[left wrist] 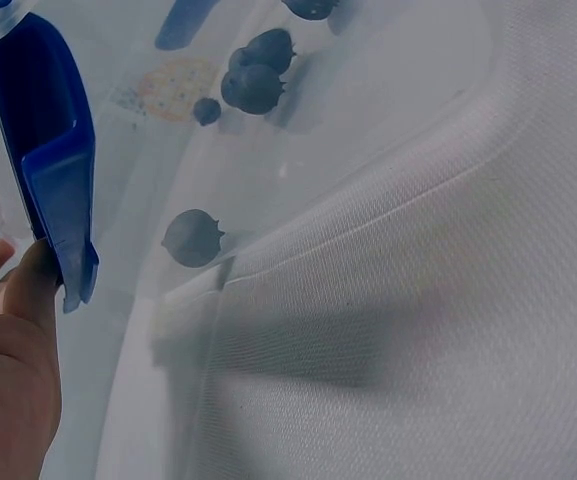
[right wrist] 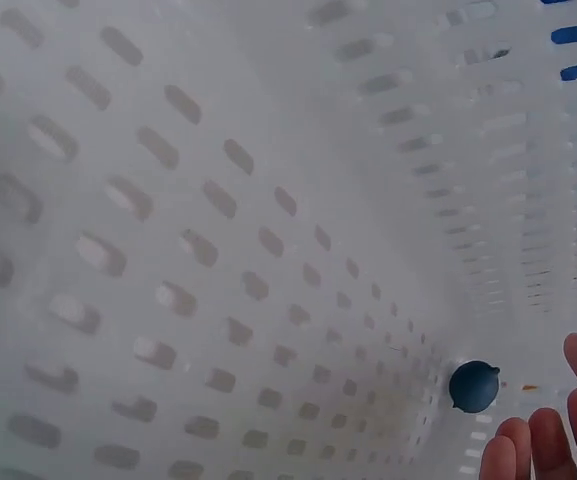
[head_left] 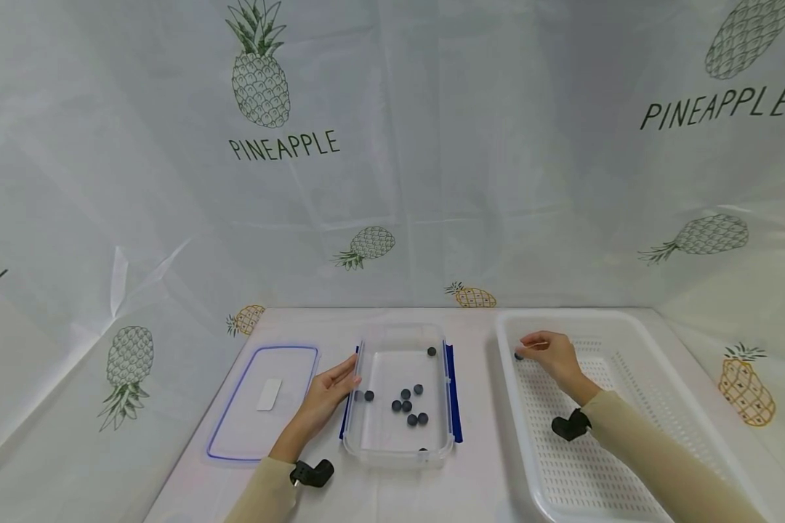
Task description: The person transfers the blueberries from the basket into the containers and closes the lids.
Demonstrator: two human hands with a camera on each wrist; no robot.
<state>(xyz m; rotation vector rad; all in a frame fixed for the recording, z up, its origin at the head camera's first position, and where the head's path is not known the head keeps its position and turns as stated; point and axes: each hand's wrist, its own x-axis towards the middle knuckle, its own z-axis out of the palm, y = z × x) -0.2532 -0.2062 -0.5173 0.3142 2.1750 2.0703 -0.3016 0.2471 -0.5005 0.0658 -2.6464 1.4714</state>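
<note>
A clear plastic container (head_left: 399,459) with blue side latches holds several blueberries (head_left: 406,406), scattered over its floor. At its left wall, my left hand (head_left: 327,391) grips the edge by the latch; in the left wrist view its fingers (left wrist: 33,290) meet the lower end of the blue latch (left wrist: 58,170). My right hand (head_left: 554,356) reaches into the white perforated basket (head_left: 520,436), near its far left corner. A single blueberry (right wrist: 474,387) lies there, just past the parted thumb and fingertips, with a gap between.
Left of the container a clear lid (head_left: 294,396) with a blue seal lies flat on the table, bearing a white rectangle (head_left: 270,394). A pineapple-printed sheet (head_left: 432,181) hangs behind the table and along both sides. The basket's raised rim surrounds the right hand.
</note>
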